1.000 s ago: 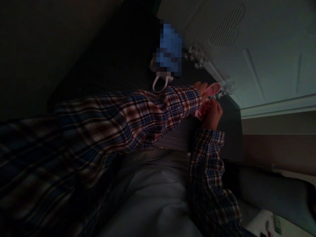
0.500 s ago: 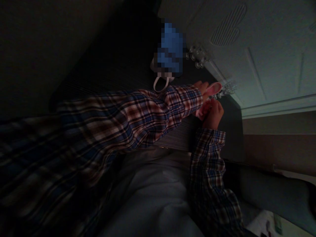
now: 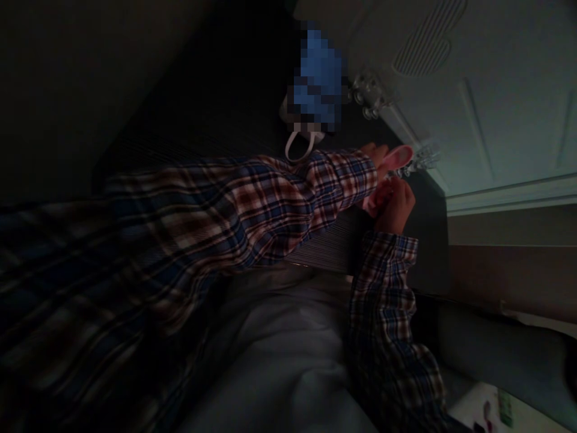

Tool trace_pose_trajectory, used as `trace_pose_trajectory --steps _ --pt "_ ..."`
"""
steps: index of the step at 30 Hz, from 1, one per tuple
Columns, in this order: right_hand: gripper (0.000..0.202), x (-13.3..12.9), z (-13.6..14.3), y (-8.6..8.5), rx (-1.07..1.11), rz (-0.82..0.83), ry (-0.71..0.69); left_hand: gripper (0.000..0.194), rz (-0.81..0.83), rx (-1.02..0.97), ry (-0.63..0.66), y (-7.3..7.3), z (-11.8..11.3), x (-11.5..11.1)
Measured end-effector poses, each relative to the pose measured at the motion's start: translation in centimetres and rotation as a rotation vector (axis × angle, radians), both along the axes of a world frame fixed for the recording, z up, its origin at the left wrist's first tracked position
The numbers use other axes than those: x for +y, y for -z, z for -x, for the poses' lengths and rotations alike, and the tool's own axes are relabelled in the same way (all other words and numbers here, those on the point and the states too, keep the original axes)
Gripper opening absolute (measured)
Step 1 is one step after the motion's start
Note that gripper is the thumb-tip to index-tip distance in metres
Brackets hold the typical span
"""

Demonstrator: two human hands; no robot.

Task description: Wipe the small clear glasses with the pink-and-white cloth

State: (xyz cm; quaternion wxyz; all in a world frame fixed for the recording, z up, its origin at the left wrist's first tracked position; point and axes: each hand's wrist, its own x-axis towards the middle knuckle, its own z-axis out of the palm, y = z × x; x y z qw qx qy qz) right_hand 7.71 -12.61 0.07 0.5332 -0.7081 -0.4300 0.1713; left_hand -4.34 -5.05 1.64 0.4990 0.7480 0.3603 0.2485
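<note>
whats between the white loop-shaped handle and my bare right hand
In the head view, the left arm's blue, red and white plaid cloth sleeve lies between the handle and the right hand, then a dim pink thing against that hand.

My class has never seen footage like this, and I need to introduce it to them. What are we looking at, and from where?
There is no machine here: these are a person's bare hands in plaid sleeves. A head-worn camera looks forward and down. The left hand holds a pink oval-ended object. The curled right hand is against a pink shape; darkness hides whether it grips. On the dark surface are a pixelated blue item, a pale loop handle beside it, and clear, shiny objects.
</note>
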Motion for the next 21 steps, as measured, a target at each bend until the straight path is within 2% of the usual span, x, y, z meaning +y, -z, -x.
trace_pose_trajectory --steps 2,5,9,15,21 --pt "0.031 0.02 -0.10 0.06 -0.010 -0.002 -0.003 0.052 -0.070 -0.021 -0.016 0.30 -0.39 0.23" --pt "0.029 0.15 0.01 -0.10 -0.005 -0.018 0.007 0.042 -0.147 -0.025 -0.029 0.62 -0.62 0.35" --pt "0.030 0.27 0.16 -0.27 0.001 -0.024 0.022 0.027 -0.137 -0.002 -0.001 0.65 -0.68 0.52" --pt "0.033 0.25 -0.28 0.05 -0.042 -0.024 -0.025 0.023 -0.131 0.016 -0.022 0.67 -1.02 0.68" --pt "0.033 0.20 -0.78 0.43 -0.039 -0.027 -0.031 0.027 -0.167 -0.021 -0.087 0.85 -0.91 0.23"
